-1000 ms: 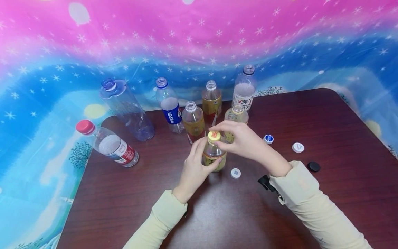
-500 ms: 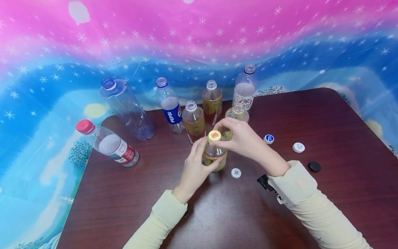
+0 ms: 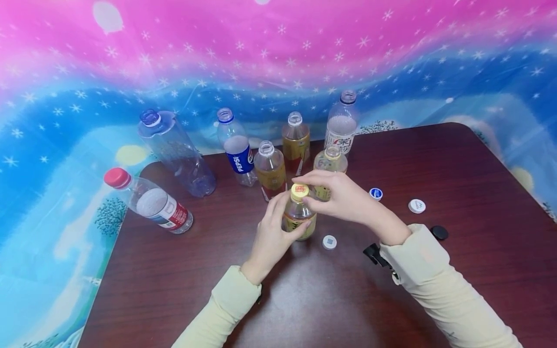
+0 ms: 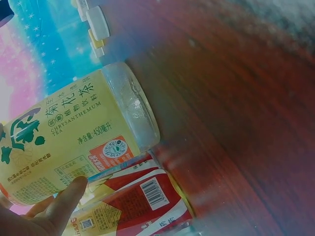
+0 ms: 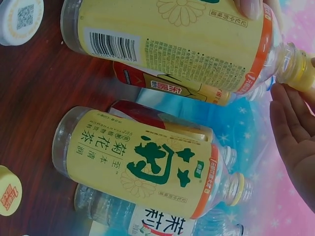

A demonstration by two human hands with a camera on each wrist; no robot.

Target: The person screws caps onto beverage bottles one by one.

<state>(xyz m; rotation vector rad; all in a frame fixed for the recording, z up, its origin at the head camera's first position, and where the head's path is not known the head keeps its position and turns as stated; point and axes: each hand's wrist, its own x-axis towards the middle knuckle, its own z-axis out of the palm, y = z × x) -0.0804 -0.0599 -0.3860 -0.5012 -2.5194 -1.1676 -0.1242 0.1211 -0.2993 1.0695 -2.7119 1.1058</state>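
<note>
A chrysanthemum tea bottle (image 3: 300, 220) with a yellow label stands upright on the table. My left hand (image 3: 271, 237) grips its body, thumb across the near side; the left wrist view shows the thumb (image 4: 71, 199) against the label. At the bottle's neck sits a yellow cap (image 3: 299, 192) with red print. My right hand (image 3: 341, 195) pinches this cap between thumb and fingers. In the right wrist view the cap (image 5: 299, 69) is on the neck, with the right fingers beside it. A second, uncapped chrysanthemum tea bottle (image 5: 138, 162) stands just behind the right hand.
Behind stand several uncapped bottles, including a Pepsi bottle (image 3: 241, 157) and a jasmine one (image 3: 341, 128). Left are a tall bluish bottle (image 3: 178, 154) and a red-capped bottle (image 3: 158, 205). Loose caps lie around: white (image 3: 329, 242), blue (image 3: 375, 194), black (image 3: 439, 232), yellow (image 5: 9, 191).
My right hand has shifted round the yellow cap and back, its fingers re-placed on the sides. The print on the cap has turned slightly. The left hand and bottle stay in place.
</note>
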